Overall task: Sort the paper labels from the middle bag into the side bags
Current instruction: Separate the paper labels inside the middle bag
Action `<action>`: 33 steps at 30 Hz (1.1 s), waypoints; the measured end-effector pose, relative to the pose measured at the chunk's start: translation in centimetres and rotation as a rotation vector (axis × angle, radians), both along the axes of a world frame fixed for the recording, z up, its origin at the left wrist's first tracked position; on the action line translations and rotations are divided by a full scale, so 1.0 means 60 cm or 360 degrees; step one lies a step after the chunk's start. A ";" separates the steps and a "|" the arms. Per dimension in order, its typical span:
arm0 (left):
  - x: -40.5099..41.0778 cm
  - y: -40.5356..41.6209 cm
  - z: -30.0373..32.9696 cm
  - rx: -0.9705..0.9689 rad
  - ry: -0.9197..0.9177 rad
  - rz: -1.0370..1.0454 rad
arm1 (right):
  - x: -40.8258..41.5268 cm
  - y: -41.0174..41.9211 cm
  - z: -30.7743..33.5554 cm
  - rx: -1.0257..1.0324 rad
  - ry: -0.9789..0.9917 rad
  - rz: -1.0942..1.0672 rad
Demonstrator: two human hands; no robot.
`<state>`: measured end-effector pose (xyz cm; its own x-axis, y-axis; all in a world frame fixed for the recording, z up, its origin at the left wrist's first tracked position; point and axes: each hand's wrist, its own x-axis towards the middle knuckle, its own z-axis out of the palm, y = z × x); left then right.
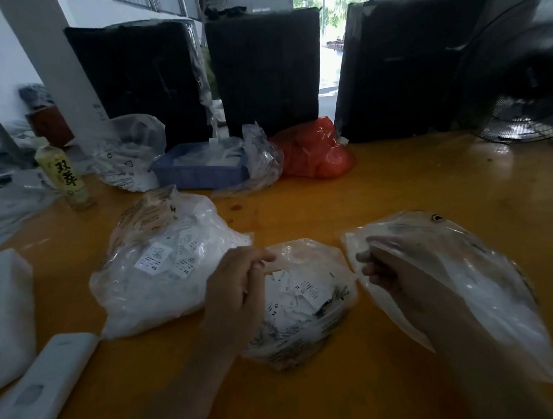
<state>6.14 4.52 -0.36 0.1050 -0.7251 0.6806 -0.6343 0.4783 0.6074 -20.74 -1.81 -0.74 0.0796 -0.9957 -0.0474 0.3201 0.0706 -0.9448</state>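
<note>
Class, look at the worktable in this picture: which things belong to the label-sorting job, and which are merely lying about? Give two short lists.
Part of the job:
middle bag of paper labels
left side bag
right side bag, with the right hand inside it
left hand at the middle bag's mouth

Lying about:
drink bottle
blue tray
red bag
fan

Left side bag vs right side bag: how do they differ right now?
The left side bag lies bulging on the table, packed with white labels; the right side bag looks nearly empty and flat. No hand grips the left side bag, while the right hand is inside the right side bag. The left hand is at the middle bag. Both are clear plastic.
</note>
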 end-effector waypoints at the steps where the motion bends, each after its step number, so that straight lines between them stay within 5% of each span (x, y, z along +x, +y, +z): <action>1: -0.015 0.003 -0.007 0.0124 0.0031 -0.0107 | 0.007 0.002 0.000 0.0030 -0.0078 0.0068; 5: -0.044 0.007 -0.018 0.0542 0.0257 -0.0393 | 0.022 0.012 0.004 0.0210 -0.0323 0.0336; 10: -0.054 0.005 -0.029 0.1010 0.0319 -0.0651 | 0.037 0.032 0.015 0.0141 -0.0237 0.0668; 19: -0.049 0.002 -0.023 0.0926 0.0632 -0.0541 | 0.061 0.047 0.013 -0.0036 -0.0166 0.0752; 25: -0.044 0.001 -0.024 0.0995 0.0830 -0.0396 | 0.066 0.052 0.011 -0.0283 0.0582 0.0527; 33: -0.038 -0.001 -0.026 0.1076 0.0759 -0.0351 | 0.066 0.046 -0.005 -0.0467 0.0866 0.0312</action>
<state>3.84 4.48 -1.90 0.0790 -0.9968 0.0134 -0.1735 -0.0006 0.9848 -16.76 0.92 -1.01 0.3022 -0.9430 0.1396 -0.2022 -0.2065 -0.9573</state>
